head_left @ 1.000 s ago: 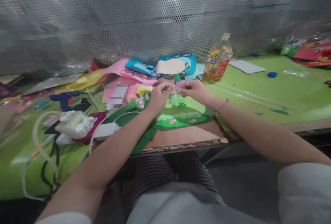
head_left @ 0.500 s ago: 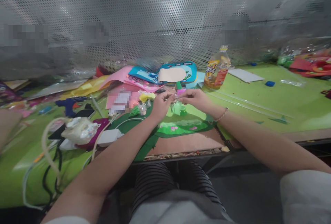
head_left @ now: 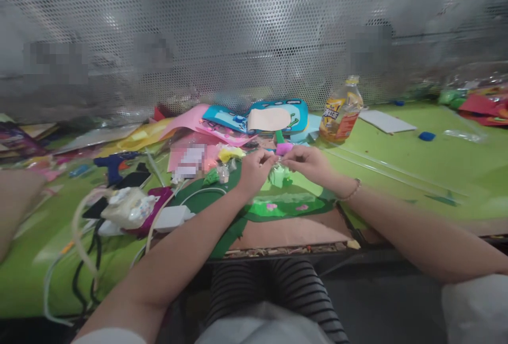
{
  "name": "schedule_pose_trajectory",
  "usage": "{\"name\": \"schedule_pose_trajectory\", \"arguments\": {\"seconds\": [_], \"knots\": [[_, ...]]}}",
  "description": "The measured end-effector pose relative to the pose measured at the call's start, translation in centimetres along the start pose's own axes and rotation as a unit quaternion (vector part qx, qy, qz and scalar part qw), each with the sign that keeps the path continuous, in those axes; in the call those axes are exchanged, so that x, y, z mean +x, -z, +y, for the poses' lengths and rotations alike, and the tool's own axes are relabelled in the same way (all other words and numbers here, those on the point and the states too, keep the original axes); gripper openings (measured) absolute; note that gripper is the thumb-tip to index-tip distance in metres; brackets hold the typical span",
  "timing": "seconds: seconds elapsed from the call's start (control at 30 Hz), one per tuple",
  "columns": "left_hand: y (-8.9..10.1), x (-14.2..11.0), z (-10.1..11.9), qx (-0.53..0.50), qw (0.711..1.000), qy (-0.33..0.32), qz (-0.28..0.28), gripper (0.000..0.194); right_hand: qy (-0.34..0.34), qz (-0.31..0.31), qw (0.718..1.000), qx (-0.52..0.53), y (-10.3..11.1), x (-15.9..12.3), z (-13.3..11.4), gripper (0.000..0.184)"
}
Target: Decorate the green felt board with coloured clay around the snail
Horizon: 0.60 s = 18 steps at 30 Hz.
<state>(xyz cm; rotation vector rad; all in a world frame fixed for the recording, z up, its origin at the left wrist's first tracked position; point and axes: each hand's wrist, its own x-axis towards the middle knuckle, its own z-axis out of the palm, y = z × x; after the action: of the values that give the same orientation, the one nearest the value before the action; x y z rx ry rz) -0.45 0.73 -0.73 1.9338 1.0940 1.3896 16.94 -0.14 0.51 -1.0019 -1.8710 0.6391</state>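
Note:
My left hand (head_left: 256,172) and my right hand (head_left: 307,164) meet over the middle of the table, fingertips pinched close together. Between them is the top of a small clear plastic bag (head_left: 279,175), with light green pieces showing below the fingers. Its upper edge is mostly hidden by my fingertips. Underneath lies a green foam sheet (head_left: 288,206) with a brighter grass-like strip and pink spots. Just behind my fingers sits a purple piece (head_left: 284,148) beside a green strip (head_left: 279,136).
Blue foam cut-outs (head_left: 299,114) and pink sheets (head_left: 186,121) lie behind. A drink bottle (head_left: 340,114) stands right of them. At left are a blue glue gun (head_left: 113,166), a dark phone (head_left: 135,180), cables and a white adapter (head_left: 170,218). Someone's arm (head_left: 16,206) reaches in at far left.
Both hands stay pinched together at the bag, with only small finger movements. The view has shifted slightly, and more of another person's arm shows at far left.

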Motion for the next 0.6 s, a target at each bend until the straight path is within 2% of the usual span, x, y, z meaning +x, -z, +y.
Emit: {"name": "schedule_pose_trajectory", "arguments": {"seconds": [0.17, 0.43, 0.53, 0.6], "knots": [[0.2, -0.2, 0.1, 0.012, 0.999, -0.03, -0.009, 0.025, 0.018, 0.003, 1.0, -0.018, 0.0, -0.3, -0.3, 0.023], [0.3, -0.2, -1.4, 0.038, 0.992, -0.111, -0.053, 0.025, 0.065, 0.0, 0.996, -0.059, 0.7, -0.6, -0.4, 0.017], [0.1, -0.6, -1.1, 0.045, 0.985, -0.151, -0.067, 0.025, 0.088, -0.018, 0.994, -0.068, 0.6, -1.1, -0.5, 0.008], [-0.1, -1.0, -0.8, 0.049, 0.981, -0.17, -0.074, 0.025, 0.117, -0.026, 0.99, -0.077, 0.5, -1.4, -0.5, 0.01]]}}
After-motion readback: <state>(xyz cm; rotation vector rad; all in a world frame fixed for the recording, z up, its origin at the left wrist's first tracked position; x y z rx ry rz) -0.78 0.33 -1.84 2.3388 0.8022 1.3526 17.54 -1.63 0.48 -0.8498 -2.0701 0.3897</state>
